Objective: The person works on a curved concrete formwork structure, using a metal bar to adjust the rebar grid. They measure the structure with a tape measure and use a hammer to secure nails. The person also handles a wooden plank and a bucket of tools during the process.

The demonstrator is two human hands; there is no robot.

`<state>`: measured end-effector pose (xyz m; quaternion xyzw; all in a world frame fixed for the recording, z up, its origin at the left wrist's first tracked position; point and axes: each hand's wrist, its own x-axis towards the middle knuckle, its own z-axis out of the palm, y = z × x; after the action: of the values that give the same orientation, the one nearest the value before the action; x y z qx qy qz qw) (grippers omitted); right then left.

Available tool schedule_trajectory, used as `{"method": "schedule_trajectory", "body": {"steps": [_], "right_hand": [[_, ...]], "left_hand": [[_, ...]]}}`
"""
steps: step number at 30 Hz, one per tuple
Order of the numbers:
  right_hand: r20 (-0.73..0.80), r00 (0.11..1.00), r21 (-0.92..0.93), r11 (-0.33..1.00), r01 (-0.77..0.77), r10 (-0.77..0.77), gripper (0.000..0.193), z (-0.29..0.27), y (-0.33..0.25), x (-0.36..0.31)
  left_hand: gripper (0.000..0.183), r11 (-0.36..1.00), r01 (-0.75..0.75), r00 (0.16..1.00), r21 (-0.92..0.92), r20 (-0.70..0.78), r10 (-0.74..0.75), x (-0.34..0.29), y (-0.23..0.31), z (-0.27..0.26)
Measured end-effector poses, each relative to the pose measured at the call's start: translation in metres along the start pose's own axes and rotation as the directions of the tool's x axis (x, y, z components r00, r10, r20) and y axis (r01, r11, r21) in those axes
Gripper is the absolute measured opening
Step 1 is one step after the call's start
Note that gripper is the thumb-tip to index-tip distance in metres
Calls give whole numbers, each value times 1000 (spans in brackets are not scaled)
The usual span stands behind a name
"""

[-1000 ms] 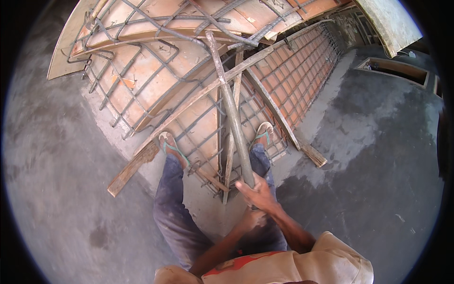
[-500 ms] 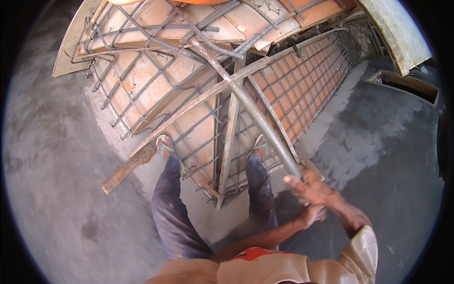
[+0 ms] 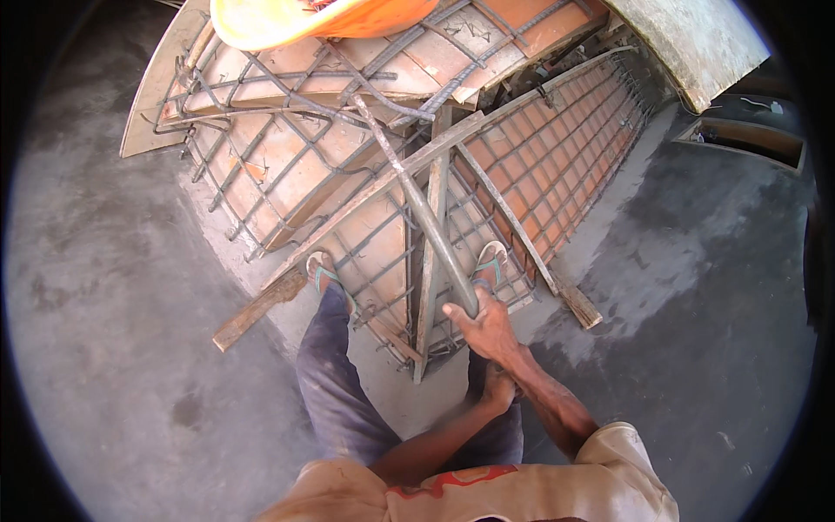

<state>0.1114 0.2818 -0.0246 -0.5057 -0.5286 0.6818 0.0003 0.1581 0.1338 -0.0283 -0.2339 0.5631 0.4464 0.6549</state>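
A long metal pipe [image 3: 428,218], grey and thick low down, thinner and rusty toward its far end, slants up to the left over the rebar. My right hand [image 3: 487,327] is wrapped round it near its lower end, thumb up along the side. Just below my right wrist, my left hand [image 3: 498,388] is closed, in line with the pipe; my right forearm partly hides its grip. The far tip of the pipe lies among bent rebar [image 3: 374,80]. Beneath it a wooden batten [image 3: 383,181] crosses the rebar mesh [image 3: 557,161].
My feet in sandals [image 3: 320,266] stand on the mesh over pale panels. A short board [image 3: 259,311] sticks out left, another plank [image 3: 577,306] right. An orange hard-hat-like shell [image 3: 287,30] hangs at the top. A pale sheet [image 3: 691,48] and a framed floor opening [image 3: 739,146] are far right.
Both hands have swung left, bringing the lower end of the pipe from the right side to in front of my right leg. More of the orange shell shows at the top.
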Motion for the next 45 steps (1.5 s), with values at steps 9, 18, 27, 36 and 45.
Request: {"method": "schedule_trajectory", "body": {"steps": [9,18,27,36,45], "right_hand": [[-29,997,128,989,72,-69,41,16,-6,-49],[-255,930,97,964,-247,264,44,-46,18,-70],[-259,934,262,949,-176,244,39,-40,37,-68],[199,962,691,669,-275,189,39,-75,32,-53],[-234,970,68,995,78,-60,40,-75,15,-40]], "left_hand": [[27,603,-348,935,717,309,172,-8,13,-34],[26,793,-4,819,609,456,-347,-5,-38,-7],[35,796,2,782,605,495,-379,-15,-18,-19],[38,842,9,646,540,639,-417,-23,10,-17],[37,715,-124,879,688,410,-242,-38,-4,11]]}}
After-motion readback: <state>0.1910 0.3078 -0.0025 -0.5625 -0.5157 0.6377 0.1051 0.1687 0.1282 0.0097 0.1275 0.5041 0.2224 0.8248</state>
